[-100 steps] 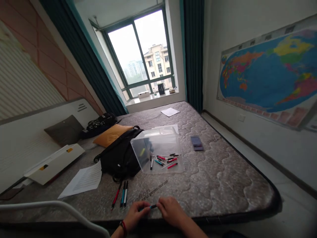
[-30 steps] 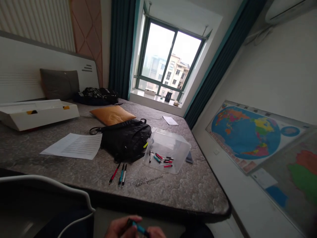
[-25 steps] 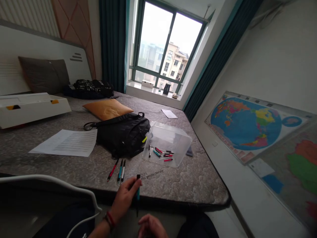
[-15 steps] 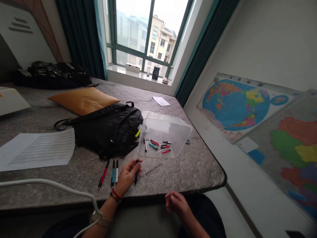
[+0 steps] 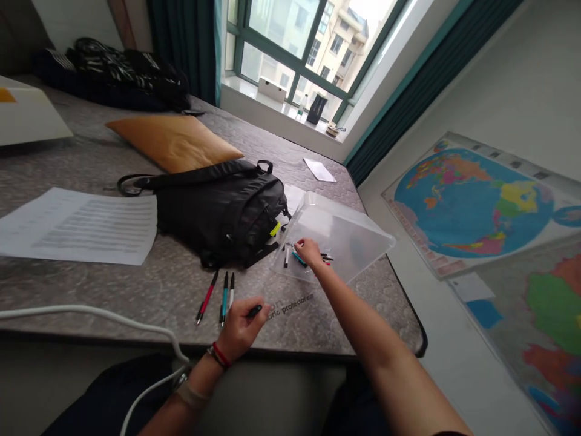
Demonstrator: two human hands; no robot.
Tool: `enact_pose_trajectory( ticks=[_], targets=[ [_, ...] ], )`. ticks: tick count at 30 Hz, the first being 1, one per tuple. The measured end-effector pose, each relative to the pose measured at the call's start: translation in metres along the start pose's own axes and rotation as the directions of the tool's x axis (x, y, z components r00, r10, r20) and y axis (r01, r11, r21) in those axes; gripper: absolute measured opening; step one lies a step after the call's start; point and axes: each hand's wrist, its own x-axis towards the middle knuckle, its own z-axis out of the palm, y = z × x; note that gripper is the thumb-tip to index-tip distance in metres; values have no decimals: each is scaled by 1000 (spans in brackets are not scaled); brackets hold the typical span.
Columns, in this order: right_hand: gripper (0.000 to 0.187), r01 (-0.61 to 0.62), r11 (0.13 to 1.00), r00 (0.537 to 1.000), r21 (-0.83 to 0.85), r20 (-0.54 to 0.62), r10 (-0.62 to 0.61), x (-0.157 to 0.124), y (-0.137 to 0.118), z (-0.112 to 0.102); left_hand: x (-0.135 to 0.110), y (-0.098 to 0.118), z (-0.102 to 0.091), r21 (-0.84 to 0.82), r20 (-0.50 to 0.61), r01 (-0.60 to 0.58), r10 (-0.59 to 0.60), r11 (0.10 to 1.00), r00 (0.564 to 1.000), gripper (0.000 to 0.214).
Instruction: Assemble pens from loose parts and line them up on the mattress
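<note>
My left hand [image 5: 240,327] rests on the mattress [image 5: 136,290] near its front edge, fingers closed round a dark pen [image 5: 254,311], beside a row of three pens [image 5: 220,295]: red, teal and white. My right hand [image 5: 307,251] reaches into the clear plastic bin [image 5: 354,233] lying on its side. Its fingers curl over the loose pens [image 5: 290,254] inside; whether they grip one is hidden.
A black bag [image 5: 222,209] lies just left of the bin, an orange cushion [image 5: 175,140] behind it. A printed sheet [image 5: 82,225] lies at left, a white box [image 5: 25,115] at far left. The bed's edge drops to the floor at right, beside wall maps [image 5: 472,203].
The view has dropped and come closer. My left hand carried the dark pen down beside the three-pen row. My right hand left my lap and reached into the clear bin.
</note>
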Motion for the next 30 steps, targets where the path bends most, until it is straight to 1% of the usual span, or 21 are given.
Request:
enact_pose_trajectory(
  ticks=[2, 4, 8, 10, 12, 15, 20, 25, 28, 30],
  targets=[
    [23, -29, 999, 999, -38, 11, 30, 11, -6, 11, 0, -1, -2, -15, -24, 11, -11, 1000, 1000, 37],
    [23, -59, 995, 998, -78, 20, 61, 15, -6, 19, -1, -1, -3, -35, -20, 22, -22, 999, 1000, 37],
    [23, -100, 987, 994, -128, 19, 103, 15, 0, 27, -5, -2, -2, -10, 61, -4, 5, 1000, 998, 37],
    [22, -106, 985, 994, -136, 14, 109, 16, 3, 28, -7, -3, -1, 21, 100, -24, 21, 999, 995, 38],
    [21, -107, 985, 994, -136, 13, 109, 16, 5, 28, -8, -5, 0, 32, 115, -26, 22, 999, 993, 37],
    [22, -110, 986, 994, -125, 8, 112, 17, 5, 27, -8, -6, 1, 2, 98, 6, -6, 1000, 995, 37],
    [32, -140, 985, 990, -98, -9, 140, 20, 0, 32, -6, -6, 2, -5, 86, 29, -28, 1000, 996, 36],
    [26, -171, 983, 984, -67, 35, 173, 26, -7, 33, -5, -7, 3, -37, 54, 70, -68, 997, 996, 35],
    [22, -152, 988, 985, -24, 77, 153, 30, -11, 25, -4, -9, 4, -81, 11, 120, -120, 989, 993, 37],
    [18, -126, 992, 988, 24, 94, 123, 28, -14, 18, -3, -12, 5, -125, -33, 171, -177, 977, 984, 38]
  ],
)
